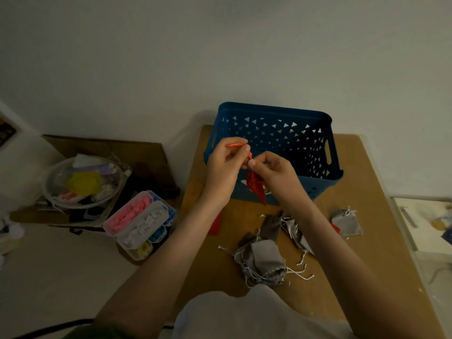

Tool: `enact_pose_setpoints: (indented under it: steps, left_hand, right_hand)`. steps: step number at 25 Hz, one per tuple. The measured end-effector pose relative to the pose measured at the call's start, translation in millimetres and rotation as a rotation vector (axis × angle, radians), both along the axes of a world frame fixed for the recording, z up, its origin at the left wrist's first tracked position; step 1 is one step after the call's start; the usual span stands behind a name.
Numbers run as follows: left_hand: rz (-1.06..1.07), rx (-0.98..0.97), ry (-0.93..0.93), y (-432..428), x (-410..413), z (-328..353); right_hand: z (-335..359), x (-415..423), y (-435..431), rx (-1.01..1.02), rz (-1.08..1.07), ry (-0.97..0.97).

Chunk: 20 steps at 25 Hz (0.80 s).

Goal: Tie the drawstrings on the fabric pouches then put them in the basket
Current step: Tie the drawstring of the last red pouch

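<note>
A small red fabric pouch point(255, 185) hangs in the air in front of the blue plastic basket point(325, 167). My left hand point(226, 165) pinches a loop of its orange drawstring point(236, 144). My right hand point(274, 173) pinches the same string close to the pouch's mouth, thumb tip against the left fingers. On the brown table point(367, 167) lies a heap of grey pouches point(263, 263) with loose white strings. A single grey pouch point(347, 222) rests to the right. A red pouch point(216, 223) lies partly hidden under my left forearm.
A clear compartment box point(140, 222) with pink, white, blue and yellow clips sits left of the table. A glass bowl point(83, 182) of mixed items stands further left on cardboard. A wall rises right behind the basket.
</note>
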<state>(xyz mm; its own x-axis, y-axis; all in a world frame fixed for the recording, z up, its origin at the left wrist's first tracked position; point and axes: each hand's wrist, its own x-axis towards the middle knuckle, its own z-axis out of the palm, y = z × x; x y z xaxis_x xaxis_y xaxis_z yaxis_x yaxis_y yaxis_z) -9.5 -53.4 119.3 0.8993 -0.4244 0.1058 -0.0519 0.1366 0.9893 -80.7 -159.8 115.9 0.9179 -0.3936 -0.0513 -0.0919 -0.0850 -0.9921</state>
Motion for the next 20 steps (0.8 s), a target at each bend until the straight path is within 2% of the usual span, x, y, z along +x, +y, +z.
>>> enact_pose_setpoints:
  steps: [3,8,13,16,20]
  left_hand:
    - [0.068,0.051,-0.102,-0.2,1.7,-2.5]
    - [0.034,0.324,-0.271,-2.0,-5.9,-3.5]
    - [-0.06,0.504,-0.348,-3.3,-3.7,-2.2]
    - [-0.108,0.485,-0.258,0.7,1.6,2.6]
    - [-0.2,0.266,0.012,4.1,-0.4,12.5]
  right_hand:
    - [2.5,-1.3,-0.2,0.074,0.03,-0.046]
    - [3.6,0.1,-4.4,0.3,-0.01,-0.183]
    - [-0.5,1.0,-7.6,0.323,0.011,-0.243]
    - [-1.7,0.3,-9.0,0.31,0.054,-0.261]
    - [1.4,-0.4,-7.2,0.323,0.063,-0.294]
